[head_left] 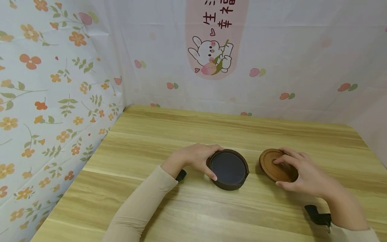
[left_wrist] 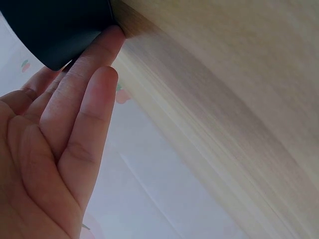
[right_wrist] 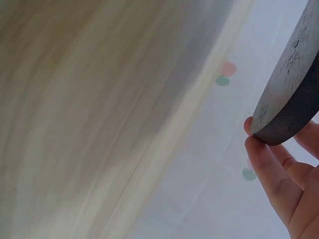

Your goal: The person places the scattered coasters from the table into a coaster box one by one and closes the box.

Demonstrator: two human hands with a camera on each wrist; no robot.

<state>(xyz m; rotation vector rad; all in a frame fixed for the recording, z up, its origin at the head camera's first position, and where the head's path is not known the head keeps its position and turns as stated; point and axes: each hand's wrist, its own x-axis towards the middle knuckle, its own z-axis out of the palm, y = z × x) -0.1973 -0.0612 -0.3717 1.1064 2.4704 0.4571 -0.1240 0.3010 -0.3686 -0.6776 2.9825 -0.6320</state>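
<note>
A low, round, dark holder (head_left: 228, 169) with stitching along its edge and a flat black inside sits on the table. My left hand (head_left: 198, 159) grips its left side, thumb at the near rim and fingers at the far rim; the left wrist view shows fingertips against its smooth dark wall (left_wrist: 60, 30). To the right, my right hand (head_left: 302, 173) holds a brown round disc (head_left: 269, 164) with a raised rim, tilted above the table. One finger reaches to the disc's middle. Its scuffed grey underside (right_wrist: 289, 74) and dark edge show in the right wrist view.
The wood-grain table (head_left: 211, 215) runs back to a white printed cloth (head_left: 151, 43) with a rabbit picture. Another flowered cloth (head_left: 54, 111) hangs along the left side. Black wrist mounts (head_left: 318, 216) sit at both wrists.
</note>
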